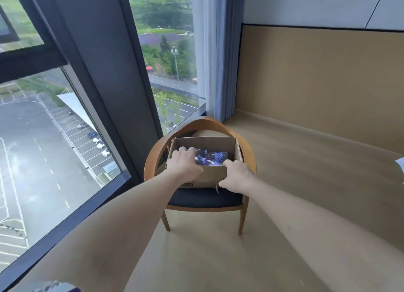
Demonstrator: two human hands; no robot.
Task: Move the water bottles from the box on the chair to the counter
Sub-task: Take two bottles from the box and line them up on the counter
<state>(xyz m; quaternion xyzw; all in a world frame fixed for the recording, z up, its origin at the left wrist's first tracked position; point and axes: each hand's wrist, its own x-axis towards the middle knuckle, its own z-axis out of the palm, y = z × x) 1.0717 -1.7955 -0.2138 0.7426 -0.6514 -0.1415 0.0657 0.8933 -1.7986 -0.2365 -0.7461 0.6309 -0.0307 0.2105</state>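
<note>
Both hands reach into the box: left hand (184,160) fingers curl down over the near-left rim onto the bottles, grip itself hidden so can't tell if it holds one; right hand (237,178) clamps the near-right rim, thumb outside on the front wall. Big window (54,138) at left, curtain (213,51) behind. Wooden chair (203,200) with dark cushion carries the open cardboard box (209,176). Water bottles (213,157) lie inside it, purple labels.
</note>
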